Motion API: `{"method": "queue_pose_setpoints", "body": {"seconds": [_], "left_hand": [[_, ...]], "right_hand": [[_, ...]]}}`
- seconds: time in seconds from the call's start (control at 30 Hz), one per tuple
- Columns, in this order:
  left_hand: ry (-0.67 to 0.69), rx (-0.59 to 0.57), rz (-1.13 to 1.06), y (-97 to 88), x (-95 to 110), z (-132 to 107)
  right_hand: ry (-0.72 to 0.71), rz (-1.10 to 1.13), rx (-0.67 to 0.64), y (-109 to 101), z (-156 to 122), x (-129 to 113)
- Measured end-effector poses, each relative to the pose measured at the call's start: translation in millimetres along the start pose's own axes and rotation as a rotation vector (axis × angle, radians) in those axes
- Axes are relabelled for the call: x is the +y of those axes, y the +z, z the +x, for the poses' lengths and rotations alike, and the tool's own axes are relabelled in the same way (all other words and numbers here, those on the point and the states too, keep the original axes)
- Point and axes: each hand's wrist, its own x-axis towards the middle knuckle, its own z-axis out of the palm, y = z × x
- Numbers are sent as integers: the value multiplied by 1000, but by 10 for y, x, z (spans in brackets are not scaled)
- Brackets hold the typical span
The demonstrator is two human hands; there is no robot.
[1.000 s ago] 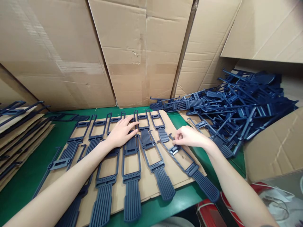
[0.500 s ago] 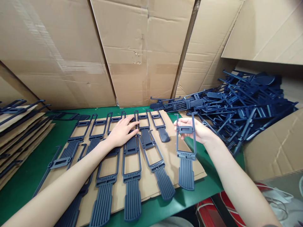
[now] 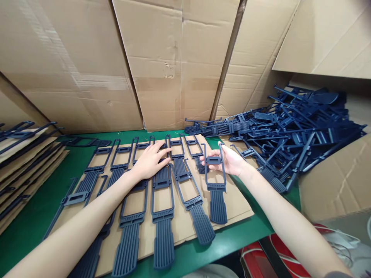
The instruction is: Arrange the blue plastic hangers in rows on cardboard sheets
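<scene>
A dark blue plastic frame with a ribbed paddle end (image 3: 218,204) is held by my right hand (image 3: 228,160), whose fingers close on its slotted crossbar. It hangs over the right end of a cardboard sheet (image 3: 237,202). My left hand (image 3: 150,160) lies with fingers spread on the upper row of matching frames, its fingertips near one frame (image 3: 176,148). A lower row of the same parts, including a tilted frame (image 3: 199,222) and an upright one (image 3: 163,239), runs along the front of the sheet. My left forearm hides some of them.
Loose blue plastic parts (image 3: 307,119) spill in a tangled heap from a cardboard box (image 3: 336,181) on the right. Layered cardboard sheets with parts between them (image 3: 31,170) stand at left. Tall cartons (image 3: 179,69) line the back of the green table (image 3: 197,256).
My right hand has moved left with the plastic frame, bringing it over the cardboard sheet beside the row. My left hand has stayed in place.
</scene>
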Motion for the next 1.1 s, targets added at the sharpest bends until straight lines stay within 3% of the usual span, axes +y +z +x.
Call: {"method": "queue_pose_setpoints", "body": {"seconds": [0.2, 0.37, 0.7, 0.9, 1.1], "left_hand": [[-10, -12, -12, -5, 7, 0], [-20, -20, -35, -22, 12, 1], [-12, -2, -36, -13, 7, -18], [-10, -14, -36, -23, 13, -17], [-15, -16, -22, -22, 15, -14]], "right_hand": [[-204, -149, 167, 22, 22, 20], [-345, -478, 141, 1, 6, 76], [-368, -960, 195, -79, -38, 84], [-286, -1038, 188, -65, -76, 61], [-334, -979, 130, -57, -70, 103]]}}
